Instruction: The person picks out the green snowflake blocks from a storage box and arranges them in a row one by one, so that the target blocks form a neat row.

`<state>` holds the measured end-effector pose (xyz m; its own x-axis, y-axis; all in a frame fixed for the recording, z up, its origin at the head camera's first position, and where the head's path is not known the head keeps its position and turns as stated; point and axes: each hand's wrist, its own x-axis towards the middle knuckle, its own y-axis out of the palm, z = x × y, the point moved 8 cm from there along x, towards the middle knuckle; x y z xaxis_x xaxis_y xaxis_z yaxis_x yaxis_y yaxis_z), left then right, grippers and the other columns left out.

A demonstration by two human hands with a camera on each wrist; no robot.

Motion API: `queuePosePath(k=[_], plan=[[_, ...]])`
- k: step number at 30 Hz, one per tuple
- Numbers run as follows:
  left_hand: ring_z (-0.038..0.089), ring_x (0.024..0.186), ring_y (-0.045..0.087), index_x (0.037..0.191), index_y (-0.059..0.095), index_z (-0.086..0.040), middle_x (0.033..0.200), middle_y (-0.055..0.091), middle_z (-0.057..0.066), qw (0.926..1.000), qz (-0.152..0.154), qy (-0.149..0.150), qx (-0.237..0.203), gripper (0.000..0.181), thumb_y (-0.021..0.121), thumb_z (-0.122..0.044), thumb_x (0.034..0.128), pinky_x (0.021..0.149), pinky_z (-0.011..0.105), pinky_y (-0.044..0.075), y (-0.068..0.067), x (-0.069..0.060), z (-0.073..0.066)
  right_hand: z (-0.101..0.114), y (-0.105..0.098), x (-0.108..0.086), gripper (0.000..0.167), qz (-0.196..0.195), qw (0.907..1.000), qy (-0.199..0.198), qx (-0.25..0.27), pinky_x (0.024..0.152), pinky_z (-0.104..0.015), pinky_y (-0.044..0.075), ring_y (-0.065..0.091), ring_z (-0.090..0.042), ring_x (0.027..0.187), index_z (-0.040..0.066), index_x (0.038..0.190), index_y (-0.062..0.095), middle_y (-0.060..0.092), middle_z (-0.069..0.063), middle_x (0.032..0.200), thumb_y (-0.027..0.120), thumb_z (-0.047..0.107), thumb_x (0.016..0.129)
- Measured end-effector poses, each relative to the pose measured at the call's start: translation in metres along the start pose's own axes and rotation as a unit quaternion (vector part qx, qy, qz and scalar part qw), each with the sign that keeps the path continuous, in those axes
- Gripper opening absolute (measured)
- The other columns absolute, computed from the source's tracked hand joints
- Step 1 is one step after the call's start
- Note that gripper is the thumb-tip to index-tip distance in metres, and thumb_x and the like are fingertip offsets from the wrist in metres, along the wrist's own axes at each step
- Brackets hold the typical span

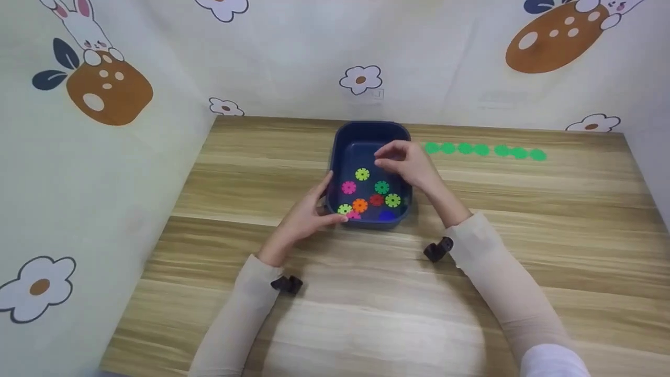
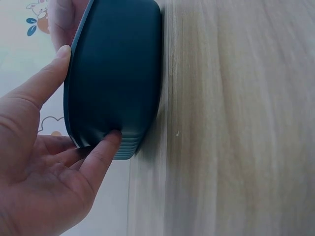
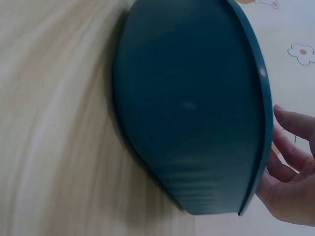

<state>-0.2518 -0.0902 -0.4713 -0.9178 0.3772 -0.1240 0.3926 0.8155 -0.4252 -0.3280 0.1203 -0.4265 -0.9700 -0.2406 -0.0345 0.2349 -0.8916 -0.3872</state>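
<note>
A dark blue plastic basin (image 1: 371, 132) stands on the table with several snowflake-shaped plastic discs on its floor: yellow-green (image 1: 362, 174), pink (image 1: 348, 187), green (image 1: 381, 187), orange (image 1: 359, 205), red (image 1: 377, 200) and blue (image 1: 387, 215). My left hand (image 1: 306, 214) holds the basin by its near left corner, thumb at the rim and fingers along the outer wall, as the left wrist view shows. Over the basin's right side hovers my right hand (image 1: 411, 162), fingers loosely bent. No disc shows between them; in the right wrist view the rim partly hides this hand (image 3: 293, 172).
Right of the basin, several green discs (image 1: 482, 150) lie in a row along the table's back. A patterned cloth wall (image 1: 293, 68) rises behind and to the left. Small black devices (image 1: 437, 249) sit at both wrists.
</note>
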Motion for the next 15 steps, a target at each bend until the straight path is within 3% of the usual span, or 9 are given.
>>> queuePosePath(k=[5,10,15], plan=[[0.036,0.148,0.034,0.162,0.013,-0.018,0.167,0.015,0.015,0.9999,-0.003,0.006,0.011,0.103,0.081,-0.023,0.0843,0.110,0.042,0.047,-0.001,0.000,-0.001,0.004,0.020,0.000,0.024,0.035,0.9989,-0.015,-0.027,0.088,-0.025,0.057,0.068,-0.021,0.099,0.000,0.113,0.071,0.071,-0.019,0.116,0.070,0.013,0.093],[0.035,0.149,0.032,0.162,0.013,-0.017,0.167,0.015,0.014,0.9999,-0.003,0.007,0.012,0.103,0.081,-0.024,0.0840,0.110,0.041,0.047,-0.002,0.000,-0.001,-0.002,0.038,0.002,0.028,0.074,0.9954,0.010,-0.059,0.104,-0.044,0.052,0.065,-0.032,0.114,0.000,0.120,0.067,0.067,-0.021,0.124,0.068,0.009,0.094],[0.036,0.149,0.031,0.162,0.013,-0.016,0.168,0.014,0.015,0.9999,-0.001,0.013,0.009,0.103,0.081,-0.024,0.0848,0.110,0.041,0.047,-0.001,0.000,-0.001,-0.010,0.051,0.003,0.032,0.100,0.9906,0.037,-0.086,0.105,-0.045,0.051,0.063,-0.033,0.118,-0.001,0.124,0.064,0.064,-0.020,0.128,0.066,0.000,0.092]])
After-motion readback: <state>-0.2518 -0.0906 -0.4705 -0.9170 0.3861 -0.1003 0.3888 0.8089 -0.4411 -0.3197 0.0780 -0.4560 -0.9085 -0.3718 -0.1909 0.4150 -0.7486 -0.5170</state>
